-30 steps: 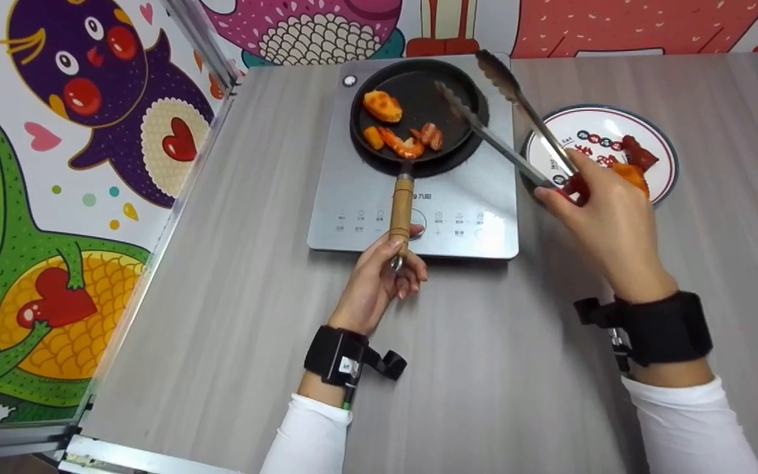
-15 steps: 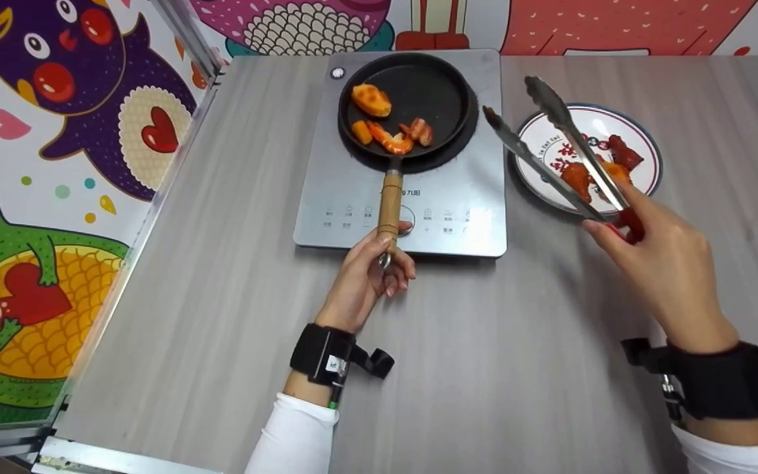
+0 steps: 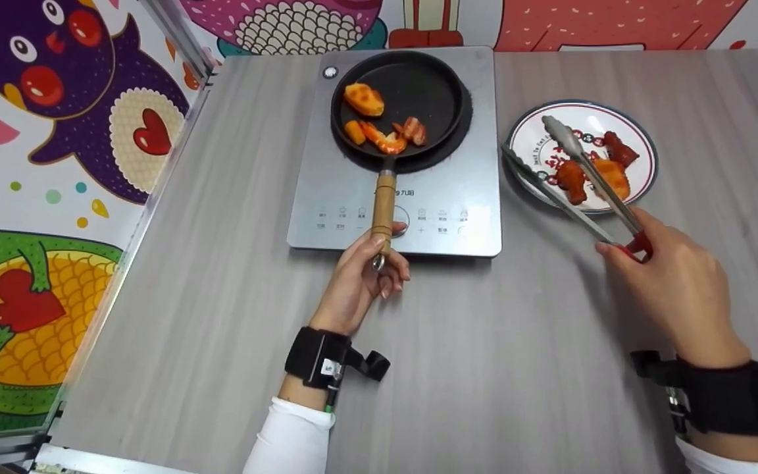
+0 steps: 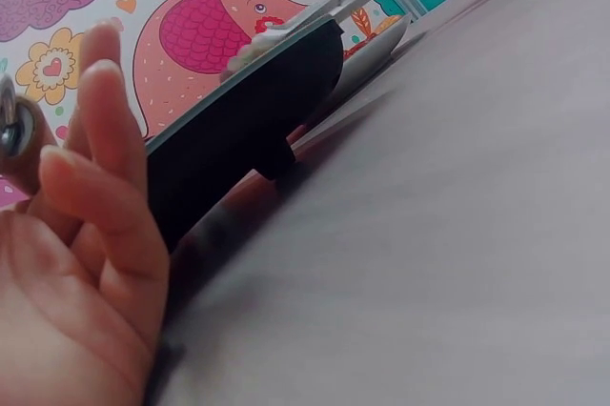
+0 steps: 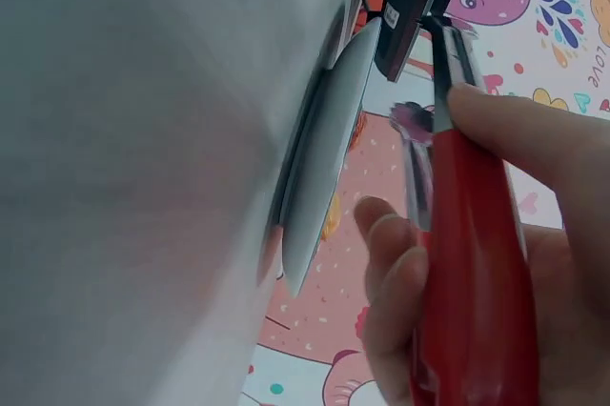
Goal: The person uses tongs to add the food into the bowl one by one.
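Note:
My left hand [image 3: 359, 280] holds the wooden handle [image 3: 384, 204] of a black frying pan [image 3: 428, 99] near its end, thumb and fingers around it. In the pan lie a shrimp [image 3: 389, 141], a curled reddish piece [image 3: 414, 130], a small orange chunk [image 3: 354, 132] and a larger yellow-orange piece [image 3: 364, 99]. My right hand [image 3: 678, 289] grips metal tongs [image 3: 593, 174] by their red handles [image 5: 477, 263]. The tongs' arms are spread, with nothing between the tips, over the left side of a white plate [image 3: 645, 141]. On it are browned drumstick-like pieces [image 3: 571, 181] and an orange piece [image 3: 612, 179].
The pan sits on a silver induction cooker [image 3: 458, 227] with a touch panel. A grey wood-grain table [image 3: 458, 355] lies beneath everything. Cartoon-printed walls [image 3: 616, 23] stand behind and at the left, with a metal frame edge [image 3: 135, 224] along the left side.
My right hand has moved the spread tongs from above the pan rightward and back toward me, over the plate. The left hand keeps its hold on the pan handle. The head view has shifted slightly.

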